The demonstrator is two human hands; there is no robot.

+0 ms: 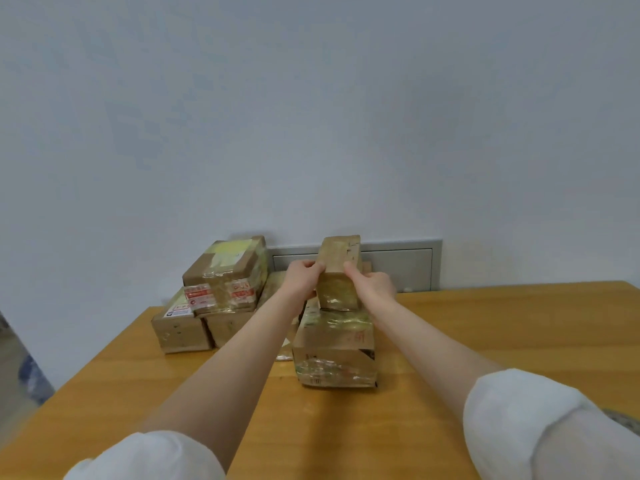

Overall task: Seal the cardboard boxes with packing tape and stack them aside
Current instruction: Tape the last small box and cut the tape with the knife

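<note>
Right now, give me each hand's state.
Left hand: closed on the small box.
Right hand: closed on the same small box.

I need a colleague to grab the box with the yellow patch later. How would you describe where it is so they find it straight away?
On the wooden table, look at the pile of taped boxes at the far left edge, against the wall. The yellow-patched box is the top one there, resting on two lower boxes. Only it has pale yellow tape across its lid and red-and-white labels on its front.

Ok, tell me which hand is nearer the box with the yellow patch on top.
Left. The left hand grips the small box's left side, close beside the yellow-patched box; the right hand holds the far side.
</note>
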